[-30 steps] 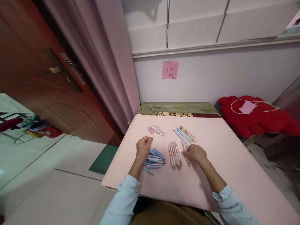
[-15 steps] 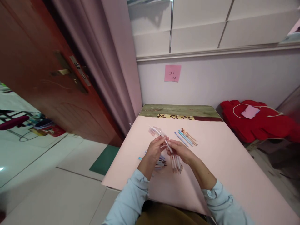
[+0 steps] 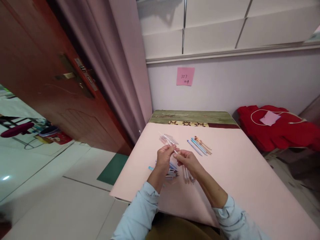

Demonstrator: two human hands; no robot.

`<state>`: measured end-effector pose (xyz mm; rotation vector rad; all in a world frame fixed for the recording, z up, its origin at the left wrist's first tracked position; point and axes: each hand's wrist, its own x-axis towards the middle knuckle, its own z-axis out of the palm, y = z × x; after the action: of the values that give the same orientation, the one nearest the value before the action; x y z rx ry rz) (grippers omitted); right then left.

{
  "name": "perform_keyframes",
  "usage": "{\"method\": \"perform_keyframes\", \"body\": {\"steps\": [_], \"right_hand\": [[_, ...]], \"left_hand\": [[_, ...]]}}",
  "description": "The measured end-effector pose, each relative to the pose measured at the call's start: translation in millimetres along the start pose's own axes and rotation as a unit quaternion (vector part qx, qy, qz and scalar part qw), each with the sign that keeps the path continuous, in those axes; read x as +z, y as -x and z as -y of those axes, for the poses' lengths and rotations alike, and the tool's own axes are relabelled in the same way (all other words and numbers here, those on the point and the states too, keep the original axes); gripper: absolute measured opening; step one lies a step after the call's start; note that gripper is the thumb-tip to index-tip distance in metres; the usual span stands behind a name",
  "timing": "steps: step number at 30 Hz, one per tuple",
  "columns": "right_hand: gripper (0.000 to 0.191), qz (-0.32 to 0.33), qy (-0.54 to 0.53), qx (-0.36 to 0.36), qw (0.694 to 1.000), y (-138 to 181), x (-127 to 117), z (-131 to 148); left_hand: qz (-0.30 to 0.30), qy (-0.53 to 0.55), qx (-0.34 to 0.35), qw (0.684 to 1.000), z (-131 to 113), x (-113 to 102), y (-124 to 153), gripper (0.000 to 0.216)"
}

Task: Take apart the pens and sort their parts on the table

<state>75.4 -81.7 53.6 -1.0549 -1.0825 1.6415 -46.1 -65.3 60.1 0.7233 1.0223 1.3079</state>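
My left hand (image 3: 164,157) and my right hand (image 3: 188,160) meet above the table, fingertips pinching a slim white pen (image 3: 176,152) between them. Most of the pen is covered by the fingers. Just beyond the left fingertips lies a small pile of clear, pinkish and white slender pieces (image 3: 168,138), too small to make out. Several blue and dark-tipped pens (image 3: 173,172) lie partly behind my left wrist. Below the right hand is a row of pale pens (image 3: 186,176). Farther off to the right, blue pens (image 3: 197,146) lie beside light-brown ones (image 3: 205,146).
A pale pink sheet covers the table (image 3: 237,173). A pink note (image 3: 185,76) sticks to the wall behind. Red cloth (image 3: 282,133) with a cord is at the right. The brown door (image 3: 82,110) and a mauve curtain (image 3: 120,66) stand at the left.
The pen's length, plainly visible before, is now mostly hidden by my fingers. My right hand's fingers have shifted slightly up and left along it. The view has moved a little.
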Motion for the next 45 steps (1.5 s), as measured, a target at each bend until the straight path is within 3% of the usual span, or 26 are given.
{"method": "perform_keyframes", "body": {"steps": [3,6,11,18,25,27,30,32,36,39,42,45], "right_hand": [[0.046,-0.041,0.021,0.068,0.997,-1.3,1.5,4.4],[0.050,-0.020,0.008,0.140,0.990,-4.4,-0.6,5.6],[0.044,-0.059,-0.017,0.070,0.996,-10.2,-2.5,1.2],[0.049,-0.032,-0.008,0.087,0.996,-24.4,-6.2,-7.1],[0.038,-0.134,0.115,-0.013,0.984,-47.7,-9.4,-23.9],[0.042,-0.133,0.118,-0.002,0.984,-52.6,-7.8,-26.5],[0.042,-0.075,0.095,0.089,0.989,-59.1,-6.2,-27.9],[0.053,-0.047,0.078,0.126,0.988,-64.5,-6.1,-28.4],[0.042,-0.074,0.037,0.080,0.993,-77.4,-4.5,-28.4],[0.047,-0.099,0.020,0.068,0.993,-85.7,-1.6,-27.1],[0.042,-0.066,0.046,0.106,0.991,-93.1,-0.3,-29.3],[0.041,-0.060,0.077,0.087,0.991,-100.0,-3.6,-37.3]], "left_hand": [[-0.032,0.022,0.006,0.999,-1.4,1.8,-3.9,0.030],[-0.045,0.027,0.002,0.999,-3.0,1.0,-7.6,0.033],[-0.066,0.025,0.017,0.997,-0.5,-0.9,-15.8,0.033],[-0.072,0.030,0.010,0.997,3.6,-5.5,-29.3,0.032],[-0.118,0.041,-0.035,0.992,12.9,-12.9,-44.0,0.033],[-0.128,0.051,-0.029,0.990,16.5,-14.7,-49.2,0.033],[-0.133,0.066,-0.014,0.989,18.8,-18.8,-57.0,0.032],[-0.133,0.069,-0.008,0.989,18.4,-22.4,-62.7,0.032],[-0.155,0.061,-0.011,0.986,16.7,-29.2,-74.8,0.030],[-0.168,0.063,-0.013,0.984,17.4,-31.8,-82.5,0.029],[-0.154,0.060,-0.012,0.986,20.0,-33.2,-88.0,0.031],[-0.148,0.053,-0.019,0.987,22.6,-36.7,-94.2,0.034]]}}
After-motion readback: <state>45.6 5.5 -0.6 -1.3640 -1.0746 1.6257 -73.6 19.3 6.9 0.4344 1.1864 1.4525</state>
